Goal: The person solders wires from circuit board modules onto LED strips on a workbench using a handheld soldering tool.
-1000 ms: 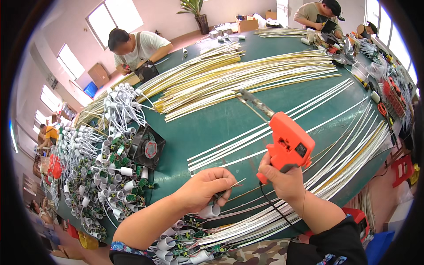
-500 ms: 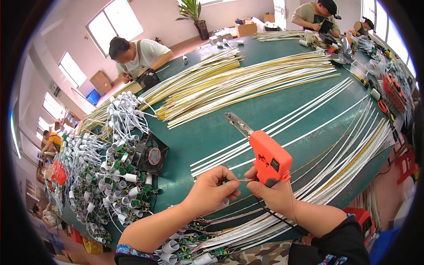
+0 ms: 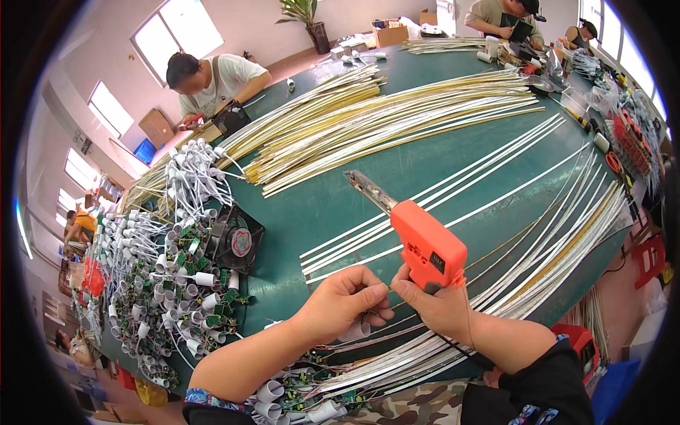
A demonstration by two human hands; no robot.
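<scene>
My right hand (image 3: 440, 309) is wrapped round the handle of a red soldering gun (image 3: 428, 244). The gun's metal tip (image 3: 368, 190) points up and away to the left over the table. My left hand (image 3: 348, 296) is closed in a pinch beside it, with a thin wire at its fingertips; the rest of what it holds is mostly hidden. Just under those fingers shows a white plastic cup (image 3: 357, 331). Beyond the gun, several white light strips (image 3: 453, 185) lie side by side. Below my hands, a loose bundle of strips (image 3: 549, 273) runs from lower middle to the right.
At left are heaped white lamp cups with green circuit boards (image 3: 180, 290) and a black fan (image 3: 239, 239). A long pile of white and yellow strips (image 3: 397, 127) spans the green table (image 3: 319, 205). Several people work around; tools (image 3: 613, 163) crowd the right edge.
The soldering gun has shifted slightly left and up. My hands stay close together, and the white cup beneath my left hand shows more. The whole view has shifted a little.
</scene>
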